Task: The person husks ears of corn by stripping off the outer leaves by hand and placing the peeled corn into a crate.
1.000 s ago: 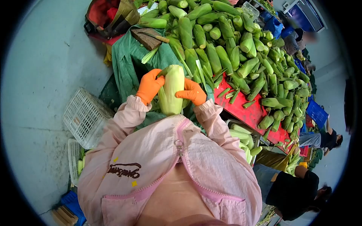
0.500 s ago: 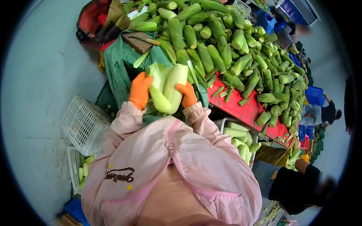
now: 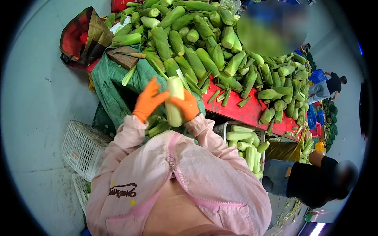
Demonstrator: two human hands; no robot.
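A pale green corn cob (image 3: pixel 175 101) with few husk leaves left stands roughly upright in front of my chest. My right hand (image 3: pixel 186 104), in an orange glove, is closed round its right side. On the other side, my left hand (image 3: pixel 150 99), also gloved in orange, has its fingers spread, with the fingertips close to the cob. Loose green husks (image 3: pixel 158 128) lie below the hands. Behind them, a knife (image 3: pixel 134 54) rests on a wooden block (image 3: pixel 123 59) on green cloth (image 3: pixel 112 78).
Unpeeled corn (image 3: pixel 204 59) is heaped on a red table (image 3: pixel 244 112). A white crate (image 3: pixel 221 129) at my right holds peeled cobs (image 3: pixel 250 151). White crates (image 3: pixel 84 147) stand at left, an open bag (image 3: pixel 88 35) at upper left. A person in black (image 3: pixel 311 179) is at lower right.
The large outer husk has come off the cob and is out of my left hand, whose fingers have opened. My right hand still holds the cob. The view has shifted to the right.
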